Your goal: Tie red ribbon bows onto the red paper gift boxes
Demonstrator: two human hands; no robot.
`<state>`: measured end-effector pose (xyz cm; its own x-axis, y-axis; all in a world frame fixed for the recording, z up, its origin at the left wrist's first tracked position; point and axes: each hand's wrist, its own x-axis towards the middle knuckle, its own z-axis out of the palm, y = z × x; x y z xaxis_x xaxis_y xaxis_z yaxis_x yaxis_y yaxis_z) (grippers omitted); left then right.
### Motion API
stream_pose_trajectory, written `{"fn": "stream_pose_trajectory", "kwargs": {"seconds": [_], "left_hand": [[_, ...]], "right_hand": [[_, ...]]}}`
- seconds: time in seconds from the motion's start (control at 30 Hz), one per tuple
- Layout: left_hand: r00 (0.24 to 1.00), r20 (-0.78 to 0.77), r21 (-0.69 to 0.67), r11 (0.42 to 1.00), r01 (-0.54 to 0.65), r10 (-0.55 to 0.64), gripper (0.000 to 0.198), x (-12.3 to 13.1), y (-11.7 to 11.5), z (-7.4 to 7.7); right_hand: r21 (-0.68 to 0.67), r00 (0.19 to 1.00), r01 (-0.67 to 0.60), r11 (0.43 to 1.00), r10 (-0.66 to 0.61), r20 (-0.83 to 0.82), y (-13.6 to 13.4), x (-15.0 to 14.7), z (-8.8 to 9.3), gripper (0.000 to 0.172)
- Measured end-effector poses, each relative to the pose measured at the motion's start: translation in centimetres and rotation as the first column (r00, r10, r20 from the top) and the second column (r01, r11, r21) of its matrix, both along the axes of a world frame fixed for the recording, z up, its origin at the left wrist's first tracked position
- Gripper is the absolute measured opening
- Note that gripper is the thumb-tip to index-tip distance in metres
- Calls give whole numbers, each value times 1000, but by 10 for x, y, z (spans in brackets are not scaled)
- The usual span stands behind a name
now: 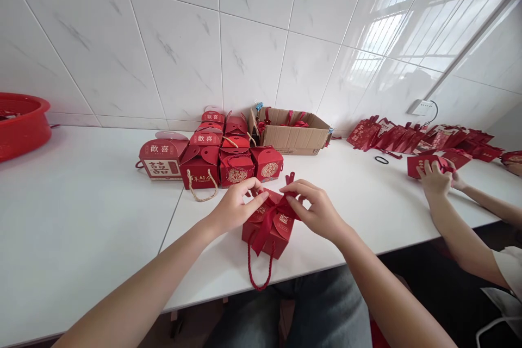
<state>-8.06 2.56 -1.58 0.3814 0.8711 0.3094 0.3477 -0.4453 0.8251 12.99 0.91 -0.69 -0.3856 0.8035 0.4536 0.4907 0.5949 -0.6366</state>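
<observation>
A small red gift box [267,231] with gold print stands near the front edge of the white table [81,212]. A red ribbon [272,213] is tied across its top, and a red cord handle [259,274] hangs off the table edge. My left hand [236,204] pinches the ribbon on the box's left side. My right hand [314,206] pinches the ribbon's loop on the right side. Both hands rest against the top of the box.
Several finished red gift boxes [212,157] cluster at the back, beside an open cardboard carton [291,130]. A red basin [20,122] sits far left. Flat red box blanks [424,138] lie at the right, where another person's hands [438,174] hold one.
</observation>
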Motion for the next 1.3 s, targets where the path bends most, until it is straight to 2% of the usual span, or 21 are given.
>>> {"fn": "stream_pose_trajectory", "kwargs": {"seconds": [0.13,0.37,0.57,0.7,0.83,0.97,1.13,1.3], "left_hand": [[998,12,49,997,-60,60,20,1,1,-3],[986,-28,131,979,-158,163,22,2,4,-8],[972,-73,192,959,-207,224,25,-2,7,-8],[964,-86,166,957,-237,253,26,-4,10,-9],[975,-43,61,975,-214,217,21,-6,11,-9],[973,44,77,971,-228,225,21,-1,7,-1],[978,-114,172,973,-153,174,18,13,1,2],[980,-145,173,979,-111,136,14,18,1,-4]], "right_hand": [[-25,994,-92,995,94,59,0,-1,0,19],[46,959,-224,973,212,190,2,2,-5,35],[43,929,-291,956,271,252,5,3,-5,38],[40,923,-319,947,300,241,4,1,-5,39],[17,977,-184,983,181,110,1,-2,-7,30],[-157,996,-69,985,59,-64,1,-2,-8,29],[-210,984,-40,977,3,-177,9,-2,-7,24],[-262,946,5,965,-90,-313,18,-8,-9,22]]}}
